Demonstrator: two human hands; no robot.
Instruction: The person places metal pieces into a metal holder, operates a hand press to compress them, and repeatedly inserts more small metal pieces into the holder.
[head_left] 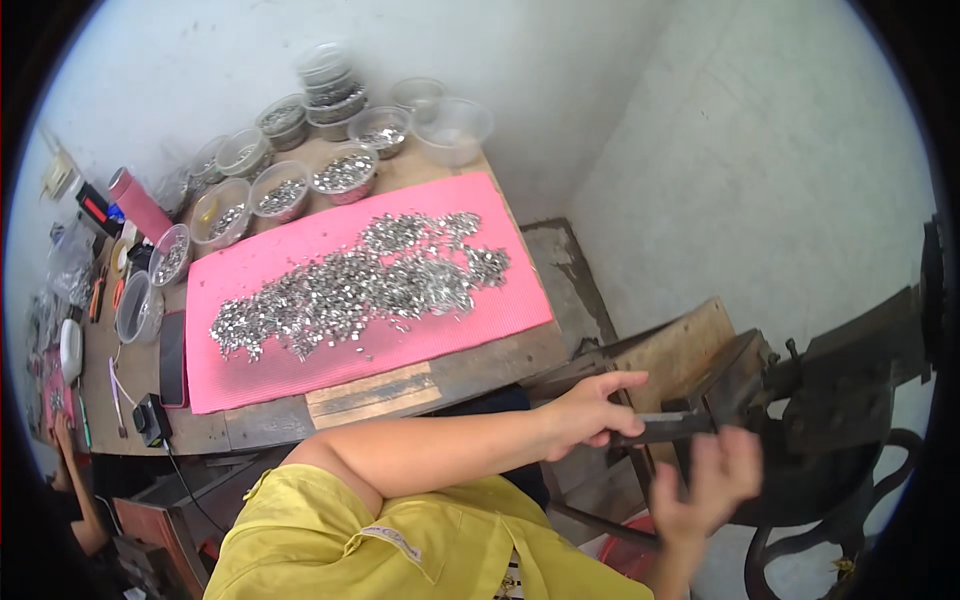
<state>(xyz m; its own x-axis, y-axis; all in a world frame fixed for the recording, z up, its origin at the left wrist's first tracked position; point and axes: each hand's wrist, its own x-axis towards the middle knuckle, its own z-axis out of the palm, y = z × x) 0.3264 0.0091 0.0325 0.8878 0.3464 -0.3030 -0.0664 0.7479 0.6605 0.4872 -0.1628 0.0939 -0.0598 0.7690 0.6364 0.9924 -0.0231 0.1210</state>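
My left hand (588,414) reaches across to the right with its index finger stretched out. Its thumb and other fingers close on the near end of a dark, flat metal bar (660,428). The bar's far end lies against a dark metal machine (840,385) on the right. Just below that end, my right hand (708,485) is raised and blurred by motion. Its thumb and fingers are apart, and nothing shows between them. Whether its fingertips touch the bar, I cannot tell.
On the table, a pink mat (240,380) bears a spread of small shiny metal pieces (350,290). Clear plastic bowls (345,172) with similar pieces line its far side. A pink bottle (140,205) and dark phone (174,358) stand left. At far left is another person's hand (63,436).
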